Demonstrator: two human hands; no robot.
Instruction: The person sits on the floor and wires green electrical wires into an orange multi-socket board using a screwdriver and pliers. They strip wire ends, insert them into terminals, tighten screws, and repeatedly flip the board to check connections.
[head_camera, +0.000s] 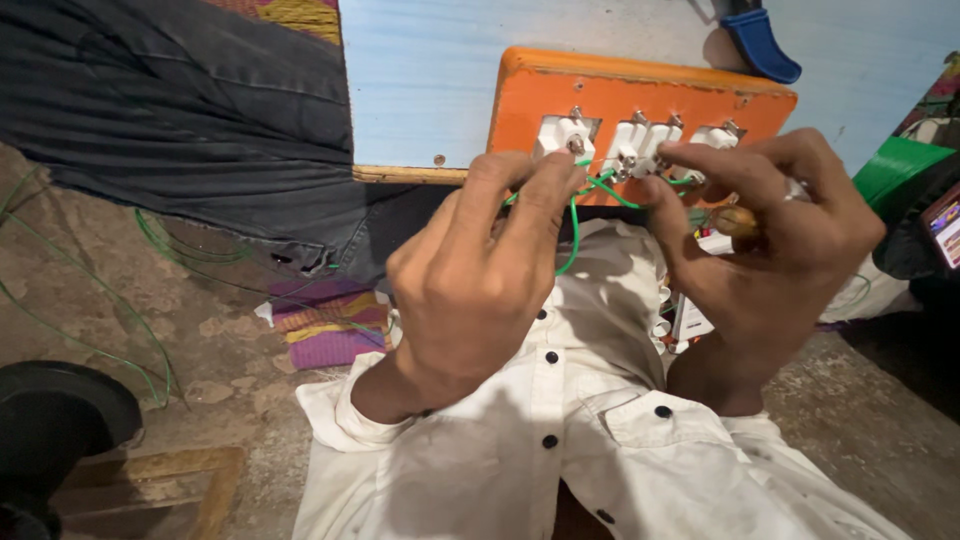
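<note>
Left hand (470, 290): curled tight, its fingertips pinched on a green wire (574, 235) right at the leftmost white switch (563, 135).
Right hand (775, 235): clenched around a wooden tool handle (737, 221), with the thumb and forefinger pressed at the middle switches (640, 150).
Green wire: looped down between the two hands, its ends run up to the terminals on the switch backs; a second short green strand is strung across from switch to switch.
Orange board (640, 90): held up on edge, leaned against the front edge of the pale blue surface (430, 80); a row of white switches is set into it, their screw terminals turned toward the camera.
White shirt (600, 420): worn by the person, spread below both hands, dark buttons seen down the front.
Blue handle (760, 45): laid on the surface, beyond the board's right corner.
Dark cloth (180, 110): draped off the left edge of the surface.
Floor (120, 290): bare and rough, thin green wires (150, 340) trailed across it at the left.
</note>
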